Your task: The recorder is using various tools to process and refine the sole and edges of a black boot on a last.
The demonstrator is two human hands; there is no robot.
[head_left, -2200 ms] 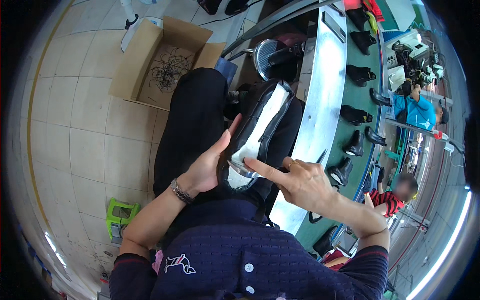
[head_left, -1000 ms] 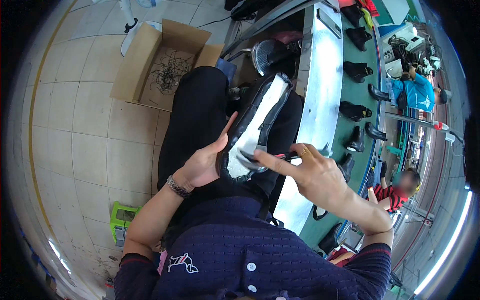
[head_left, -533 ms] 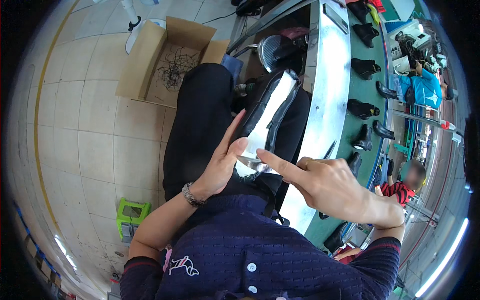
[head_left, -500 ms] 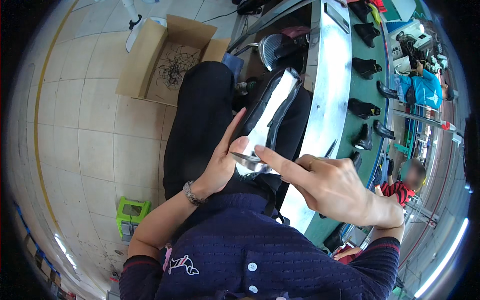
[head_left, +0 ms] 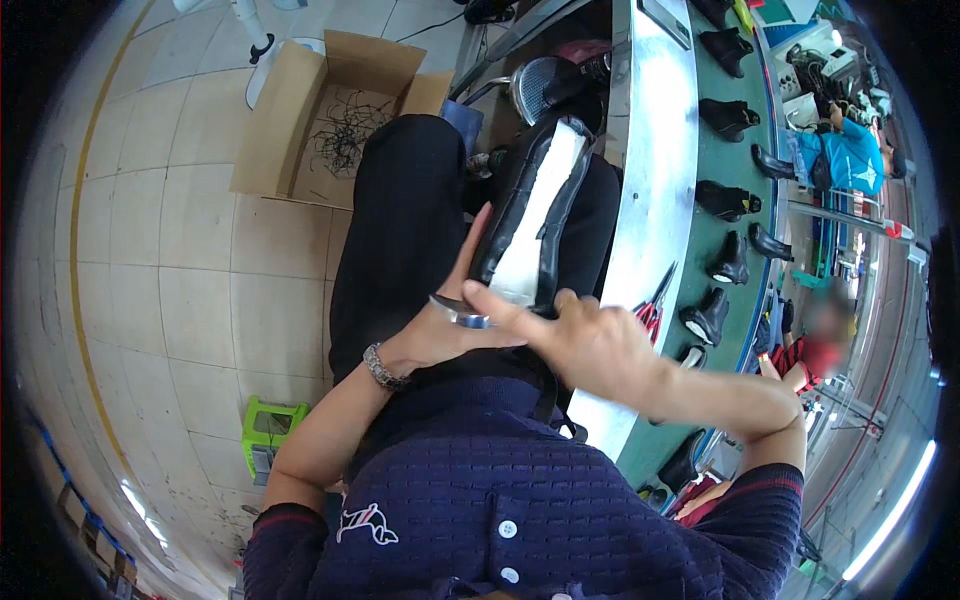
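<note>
A black shoe upper lies sole-up above my thighs, toe pointing away from me, a white strip down its middle. My left hand is closed around its near end from the left, fingers along the side. My right hand, blurred, reaches over that near end with the index finger stretched out. Under this finger is a shiny curved metal tool, which the right hand appears to grip. The rest of the tool is hidden by my hands.
Scissors with red handles lie on the metal bench edge to my right. Past it, a green conveyor carries several black shoes. An open cardboard box with dark strands stands ahead left. A green stool is at left. Other people work beyond the conveyor.
My right hand and the metal tool have moved left, off the white strip, toward my left hand. The shoe has shifted slightly left and away. The red scissor handles are now uncovered.
</note>
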